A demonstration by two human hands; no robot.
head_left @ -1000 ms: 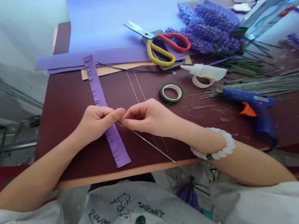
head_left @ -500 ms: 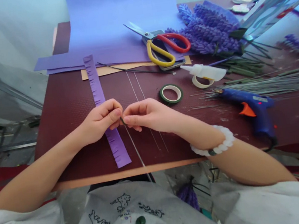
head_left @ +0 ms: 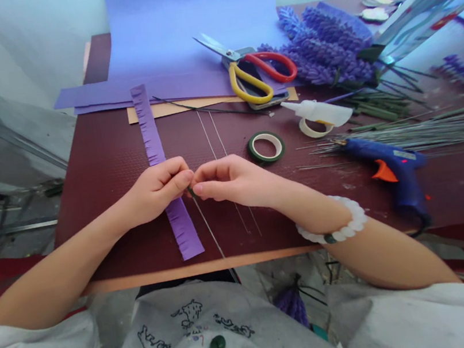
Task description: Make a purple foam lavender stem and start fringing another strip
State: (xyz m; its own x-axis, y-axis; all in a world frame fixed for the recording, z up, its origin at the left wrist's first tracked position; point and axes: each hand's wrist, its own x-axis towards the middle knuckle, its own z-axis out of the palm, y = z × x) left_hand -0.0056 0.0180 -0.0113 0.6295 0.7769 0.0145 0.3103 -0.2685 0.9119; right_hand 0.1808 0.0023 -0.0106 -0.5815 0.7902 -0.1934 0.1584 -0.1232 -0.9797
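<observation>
Here we are at the centre of the dark red work mat [head_left: 103, 158], and all the action sits at the fingertips! The left hand [head_left: 158, 191] and right hand [head_left: 233, 182] come together over a thin wire [head_left: 207, 228], which runs down toward the mat's front edge with a small green tip [head_left: 191, 191] at the top. The right thumb and forefinger close narrowly on it, while the curled left fingers bring the thumb in alongside; whether that thumb is gripping, you can't quite tell. The left hand lies across a fringed purple paper strip [head_left: 183, 228]. The work in hand looks like fine fingertip handling at that green end, and it calls for a firm, steady pinch. Just beyond sits a roll of green floral tape [head_left: 266, 147], with yellow-and-red-handled scissors [head_left: 249, 72] further up, a blue glue gun [head_left: 393, 173] off to the right, and a beaded bracelet [head_left: 331, 230] on the right wrist.
</observation>
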